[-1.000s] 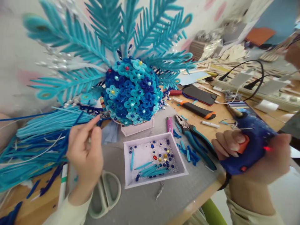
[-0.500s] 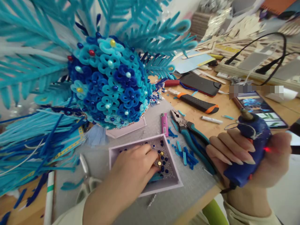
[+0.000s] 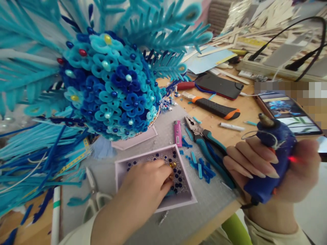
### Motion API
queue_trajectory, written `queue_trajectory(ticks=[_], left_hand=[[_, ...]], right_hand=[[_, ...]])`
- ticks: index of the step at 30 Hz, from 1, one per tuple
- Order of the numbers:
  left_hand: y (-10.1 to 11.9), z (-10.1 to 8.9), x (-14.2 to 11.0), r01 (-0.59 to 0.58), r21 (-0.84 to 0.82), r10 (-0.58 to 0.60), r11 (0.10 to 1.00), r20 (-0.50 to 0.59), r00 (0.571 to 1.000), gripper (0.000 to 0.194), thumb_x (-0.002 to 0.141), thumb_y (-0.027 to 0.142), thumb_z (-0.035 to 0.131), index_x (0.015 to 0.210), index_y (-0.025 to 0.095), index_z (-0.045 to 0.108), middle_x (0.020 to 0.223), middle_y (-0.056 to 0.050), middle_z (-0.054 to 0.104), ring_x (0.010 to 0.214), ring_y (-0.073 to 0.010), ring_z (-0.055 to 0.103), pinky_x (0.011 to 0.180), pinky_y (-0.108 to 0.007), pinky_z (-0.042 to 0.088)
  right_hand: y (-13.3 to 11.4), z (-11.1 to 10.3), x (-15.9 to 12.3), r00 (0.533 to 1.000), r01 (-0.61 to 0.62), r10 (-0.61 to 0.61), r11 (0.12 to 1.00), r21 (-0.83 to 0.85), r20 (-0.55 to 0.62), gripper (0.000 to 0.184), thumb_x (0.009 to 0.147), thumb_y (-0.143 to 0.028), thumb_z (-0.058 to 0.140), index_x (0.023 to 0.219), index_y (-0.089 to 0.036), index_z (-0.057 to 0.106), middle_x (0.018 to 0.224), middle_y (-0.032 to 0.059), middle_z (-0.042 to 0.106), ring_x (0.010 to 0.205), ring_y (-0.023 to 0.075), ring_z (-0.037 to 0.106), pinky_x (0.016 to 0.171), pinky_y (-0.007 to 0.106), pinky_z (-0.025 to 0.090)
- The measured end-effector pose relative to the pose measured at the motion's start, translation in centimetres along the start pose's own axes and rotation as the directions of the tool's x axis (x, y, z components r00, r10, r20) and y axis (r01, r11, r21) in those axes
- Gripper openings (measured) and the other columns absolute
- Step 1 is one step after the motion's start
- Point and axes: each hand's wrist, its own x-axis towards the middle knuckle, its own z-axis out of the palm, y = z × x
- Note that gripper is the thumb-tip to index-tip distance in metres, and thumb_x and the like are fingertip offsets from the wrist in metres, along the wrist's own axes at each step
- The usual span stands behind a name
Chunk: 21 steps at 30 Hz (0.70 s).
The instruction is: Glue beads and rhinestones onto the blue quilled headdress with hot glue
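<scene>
My left hand reaches into a shallow lilac box that holds dark blue beads, tiny clear beads and a few gold pieces. Its fingers are drawn together among the beads; whatever is between the fingertips is hidden. On the right, my right hand grips a blue hot glue gun, nozzle pointing up, with a red light glowing at its side. Above the box stands a headpiece covered in blue and turquoise pipe-cleaner flowers with bead centres, with turquoise fronds spreading from it.
Pliers, a pink lighter and a utility knife lie beyond the box. Scissors and pipe cleaners are at left. A phone and a power strip stand at right, behind the glue gun.
The view has shifted slightly, so the headpiece and box appear a little further left. My left hand's fingers have moved slightly among the beads. My right hand still holds the glue gun.
</scene>
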Motion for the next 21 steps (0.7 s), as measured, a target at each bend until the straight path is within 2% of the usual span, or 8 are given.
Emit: queue_trajectory(ticks=[5,9,11,14,17,19,21], left_hand=[[-0.3,0.2,0.1,0.001,-0.088,-0.002,0.996,-0.018,1.000,0.010,0.087,0.015,0.068,0.080,0.022,0.069,0.087,0.001,0.071,0.082,-0.0223,0.071,0.073,-0.035,0.052],[-1.0,-0.5,-1.0,-0.123,-0.117,0.099,0.986,-0.188,0.977,0.012,0.088,0.012,0.068,0.081,0.022,0.068,0.089,0.002,0.071,0.079,-0.0169,0.071,0.069,-0.028,0.052],[-1.5,-0.7,-2.0,-0.218,-0.130,0.165,0.967,-0.328,0.930,0.011,0.092,0.015,0.067,0.085,0.024,0.068,0.089,0.004,0.074,0.077,-0.0137,0.073,0.069,-0.024,0.054],[-2.3,-0.4,-3.4,-0.268,-0.076,0.176,0.960,-0.578,0.796,0.005,0.095,0.026,0.066,0.100,0.027,0.066,0.086,0.006,0.079,0.072,-0.0120,0.075,0.068,-0.020,0.058],[-2.7,0.1,-4.4,-0.229,0.018,0.169,0.973,-0.729,0.664,0.027,0.096,0.029,0.065,0.122,0.028,0.059,0.090,0.005,0.081,0.072,-0.0130,0.077,0.075,-0.022,0.062],[-2.7,0.2,-4.8,-0.199,0.098,0.203,0.975,-0.757,0.621,0.028,0.099,0.027,0.060,0.126,0.027,0.057,0.089,0.005,0.082,0.070,-0.0128,0.077,0.075,-0.023,0.063],[-2.6,0.0,-5.3,-0.169,0.146,0.220,0.975,-0.753,0.620,0.022,0.101,0.028,0.056,0.122,0.027,0.061,0.088,0.004,0.082,0.070,-0.0134,0.077,0.071,-0.021,0.063]], right_hand=[[0.0,0.1,0.1,0.999,0.000,0.001,1.000,-0.012,0.038,0.054,0.073,-0.061,0.078,0.052,-0.023,0.046,0.042,-0.0086,0.016,0.037,0.0076,0.015,0.032,0.022,0.018],[-0.1,0.2,-0.1,1.000,0.003,-0.002,0.997,-0.071,0.009,0.053,0.073,-0.064,0.074,0.051,-0.024,0.046,0.042,-0.0073,0.018,0.038,0.0089,0.014,0.032,0.024,0.017],[-0.1,0.3,-0.2,1.000,0.009,-0.009,0.996,-0.090,-0.008,0.049,0.074,-0.064,0.071,0.053,-0.025,0.051,0.043,-0.0067,0.020,0.039,0.0097,0.013,0.033,0.025,0.016],[0.0,0.5,-0.3,0.999,0.033,-0.032,0.995,-0.093,0.007,0.045,0.075,-0.065,0.070,0.056,-0.026,0.057,0.044,-0.0059,0.025,0.041,0.0109,0.015,0.037,0.028,0.025],[0.3,0.6,-0.4,0.996,0.085,-0.082,0.991,-0.107,0.036,0.044,0.076,-0.065,0.070,0.058,-0.026,0.057,0.045,-0.0040,0.031,0.043,0.0139,0.028,0.048,0.033,0.041],[0.4,0.5,-0.7,0.994,0.109,-0.106,0.988,-0.106,0.035,0.043,0.075,-0.063,0.071,0.060,-0.026,0.056,0.046,-0.0029,0.035,0.045,0.0163,0.036,0.052,0.035,0.045],[0.5,0.6,-1.3,0.995,0.099,-0.095,0.989,-0.109,0.040,0.042,0.077,-0.062,0.071,0.061,-0.025,0.058,0.048,-0.0016,0.039,0.046,0.0165,0.040,0.050,0.034,0.044]])
